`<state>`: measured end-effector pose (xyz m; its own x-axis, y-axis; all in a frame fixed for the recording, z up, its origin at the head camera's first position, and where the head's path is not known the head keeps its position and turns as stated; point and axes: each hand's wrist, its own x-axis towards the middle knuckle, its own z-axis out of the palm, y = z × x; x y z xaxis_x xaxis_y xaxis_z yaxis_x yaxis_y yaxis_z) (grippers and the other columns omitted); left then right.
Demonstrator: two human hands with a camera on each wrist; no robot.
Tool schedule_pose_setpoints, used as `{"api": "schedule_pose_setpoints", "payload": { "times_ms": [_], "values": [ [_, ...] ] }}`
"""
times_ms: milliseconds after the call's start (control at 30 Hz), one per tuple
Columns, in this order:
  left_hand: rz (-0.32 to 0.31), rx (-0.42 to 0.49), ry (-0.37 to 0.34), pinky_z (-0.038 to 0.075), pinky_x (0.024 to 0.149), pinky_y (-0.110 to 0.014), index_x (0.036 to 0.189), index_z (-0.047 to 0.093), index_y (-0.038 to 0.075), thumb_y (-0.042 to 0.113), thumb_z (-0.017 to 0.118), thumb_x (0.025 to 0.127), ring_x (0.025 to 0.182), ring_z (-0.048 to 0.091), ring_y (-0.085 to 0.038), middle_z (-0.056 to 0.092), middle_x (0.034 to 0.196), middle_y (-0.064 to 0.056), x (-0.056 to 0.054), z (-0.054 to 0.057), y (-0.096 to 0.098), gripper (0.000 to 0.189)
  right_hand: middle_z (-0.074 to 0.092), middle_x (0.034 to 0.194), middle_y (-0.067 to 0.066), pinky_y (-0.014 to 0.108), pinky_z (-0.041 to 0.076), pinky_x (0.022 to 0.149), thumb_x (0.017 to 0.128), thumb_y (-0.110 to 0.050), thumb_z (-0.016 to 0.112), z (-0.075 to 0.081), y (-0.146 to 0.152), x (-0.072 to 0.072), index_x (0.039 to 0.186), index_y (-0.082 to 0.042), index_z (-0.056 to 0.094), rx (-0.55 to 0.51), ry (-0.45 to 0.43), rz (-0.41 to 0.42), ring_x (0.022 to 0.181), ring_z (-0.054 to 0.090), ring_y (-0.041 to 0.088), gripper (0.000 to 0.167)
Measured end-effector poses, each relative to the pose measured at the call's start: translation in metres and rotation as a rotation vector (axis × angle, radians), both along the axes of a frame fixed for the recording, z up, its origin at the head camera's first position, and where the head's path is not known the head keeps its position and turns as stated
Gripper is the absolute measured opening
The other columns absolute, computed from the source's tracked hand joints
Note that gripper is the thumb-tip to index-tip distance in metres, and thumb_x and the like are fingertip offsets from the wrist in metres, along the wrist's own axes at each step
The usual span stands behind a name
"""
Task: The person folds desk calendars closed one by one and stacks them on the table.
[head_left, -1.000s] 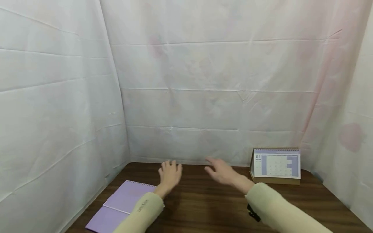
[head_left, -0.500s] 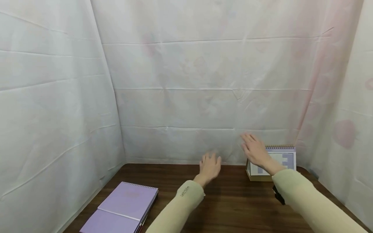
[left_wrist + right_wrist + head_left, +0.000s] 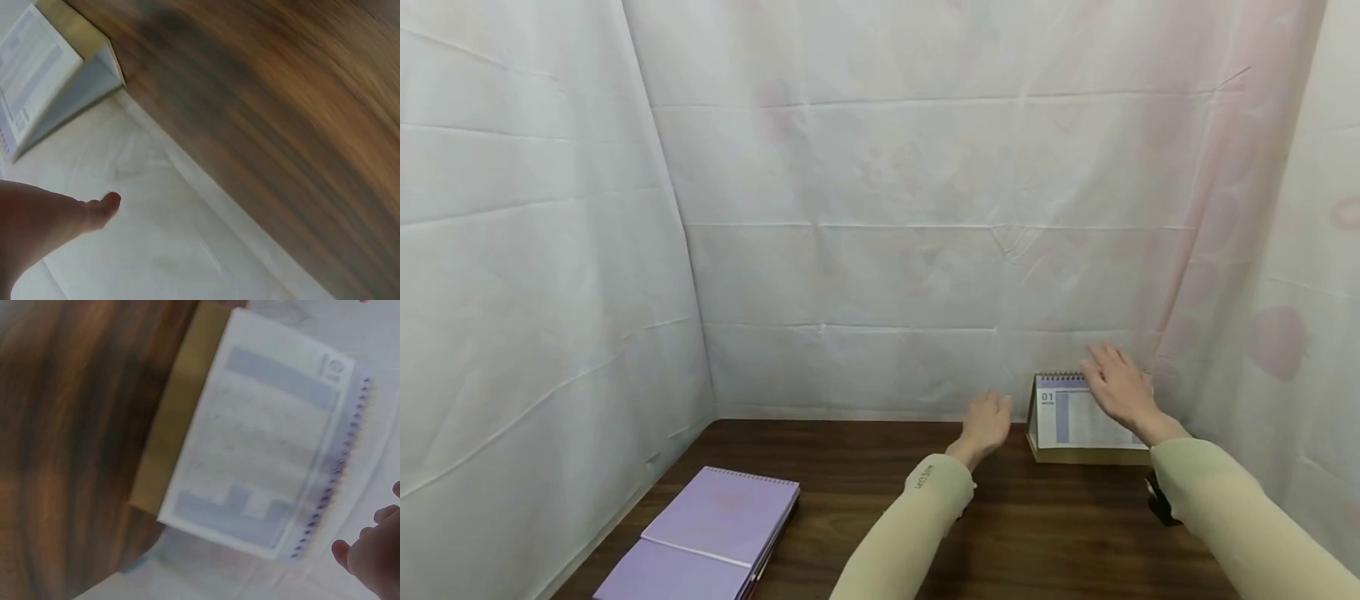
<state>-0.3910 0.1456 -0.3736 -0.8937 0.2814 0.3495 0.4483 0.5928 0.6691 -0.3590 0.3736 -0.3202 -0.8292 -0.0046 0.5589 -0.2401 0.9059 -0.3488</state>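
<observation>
A desk calendar (image 3: 1093,417) with a spiral top and a brown base stands upright at the back right of the table. In the head view my right hand (image 3: 1123,387) hovers in front of its upper right part, fingers straight; the right wrist view shows the fingertips (image 3: 342,550) apart from the spiral edge. Left of the calendar is my left hand (image 3: 987,423), raised over the table's back edge with relaxed fingers and nothing in it. The left wrist view shows its thumb (image 3: 100,211) and the calendar's open side (image 3: 75,94) at the upper left.
A purple spiral notebook (image 3: 715,521) with a white band lies at the front left of the dark wooden table (image 3: 865,508). Pale fabric sheets (image 3: 850,250) hang behind the table and along both sides.
Both hands have moved right, the left from near the notebook to left of the calendar, the right from mid-table to in front of the calendar. The view has turned slightly right.
</observation>
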Motion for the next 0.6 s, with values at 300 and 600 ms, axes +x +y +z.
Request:
{"api": "schedule_pose_setpoints", "payload": {
  "times_ms": [300,600],
  "values": [
    [-0.144,0.220,-0.202,0.023,0.120,-0.039,0.151,0.031,0.010,0.049,0.023,0.103,0.147,0.027,-0.022,0.032,0.157,-0.006,0.002,-0.006,0.029,0.062,0.000,0.153,0.039,0.081,0.010,0.094,0.104,-0.044,0.023,-0.021,0.031,0.007,0.153,0.002,0.010,-0.135,-0.075,-0.023,0.139,0.000,0.059,0.068],
    [-0.260,0.411,-0.364,0.017,0.121,-0.045,0.154,0.022,0.014,0.046,0.023,0.104,0.150,0.018,-0.024,0.022,0.161,-0.004,-0.002,-0.015,0.041,0.060,-0.027,0.151,0.031,0.074,-0.003,0.107,0.100,-0.056,0.028,-0.029,0.051,0.018,0.148,-0.003,-0.022,-0.467,-0.271,0.084,0.138,-0.022,0.054,0.087]
  ]
}}
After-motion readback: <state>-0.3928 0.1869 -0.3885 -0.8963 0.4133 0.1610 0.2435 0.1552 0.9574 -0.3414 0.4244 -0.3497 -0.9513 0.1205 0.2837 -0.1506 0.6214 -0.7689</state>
